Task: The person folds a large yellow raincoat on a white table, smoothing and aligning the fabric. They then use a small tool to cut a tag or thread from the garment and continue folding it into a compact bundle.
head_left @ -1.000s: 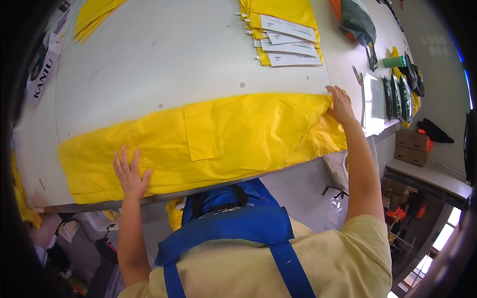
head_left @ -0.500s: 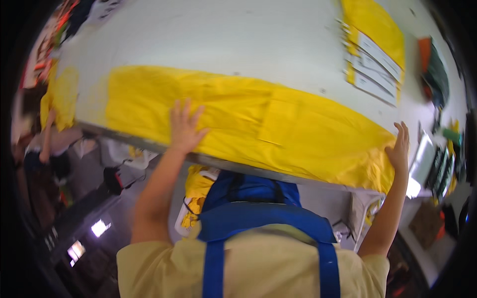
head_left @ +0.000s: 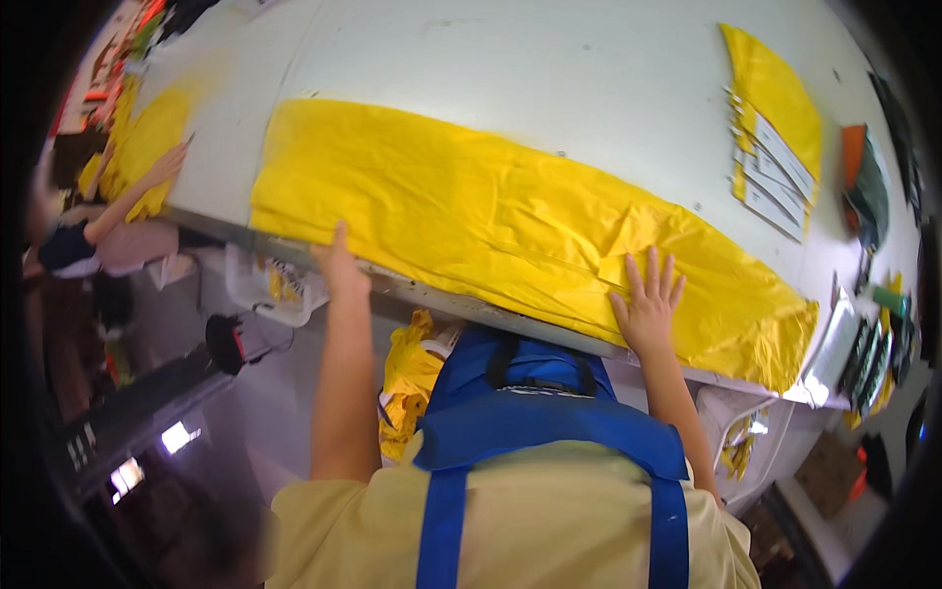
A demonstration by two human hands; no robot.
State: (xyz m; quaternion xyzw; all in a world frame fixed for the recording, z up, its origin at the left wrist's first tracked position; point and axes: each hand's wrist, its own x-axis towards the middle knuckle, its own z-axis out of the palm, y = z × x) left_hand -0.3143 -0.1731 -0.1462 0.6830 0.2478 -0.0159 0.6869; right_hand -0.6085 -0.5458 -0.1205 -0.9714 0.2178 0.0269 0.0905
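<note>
A long, folded piece of yellow cloth, thin and creased, lies along the near edge of the white table. My left hand is at the cloth's near edge toward its left end. One of its fingers stretches forward over the cloth; the others are partly hidden. Toward the right end my right hand rests flat on the cloth, fingers spread. Beside it the material is bunched into small folds, and the right end is wrinkled near the table corner.
Another yellow piece with white printed sheets lies at the far right. Beyond it is a dark green and orange item. A co-worker's hand touches yellow cloth at far left. Bins with yellow material stand below the table.
My right hand has moved left from the cloth's right end onto its surface. My left hand has come off the cloth's middle to its near edge. The view has shifted.
</note>
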